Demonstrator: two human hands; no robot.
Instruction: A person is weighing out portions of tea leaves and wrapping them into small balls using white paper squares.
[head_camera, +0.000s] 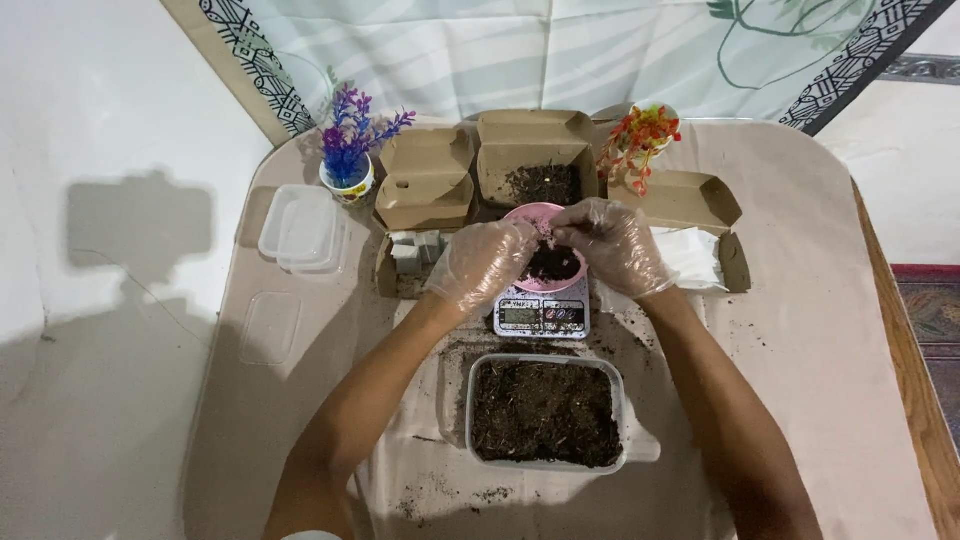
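Note:
Both of my hands wear clear plastic gloves and hover over a pink bowl (530, 214) of dark soil that sits on a small digital scale (542, 315). My left hand (480, 262) pinches at the bowl's left side, fingertips in the soil. My right hand (617, 243) curls over the bowl's right side, its fingers meeting the left hand's. Whether either hand holds a pinch of soil is hidden by the fingers. In front of the scale stands a clear plastic tub (545, 411) filled with dark soil.
Open cardboard boxes stand behind the scale: one with soil (540, 160), one empty (425, 180), one with white material (700, 255). Small pots with purple (350, 150) and red-orange (638, 140) artificial plants flank them. Clear lids (302, 230) lie at left. Loose soil dots the cloth.

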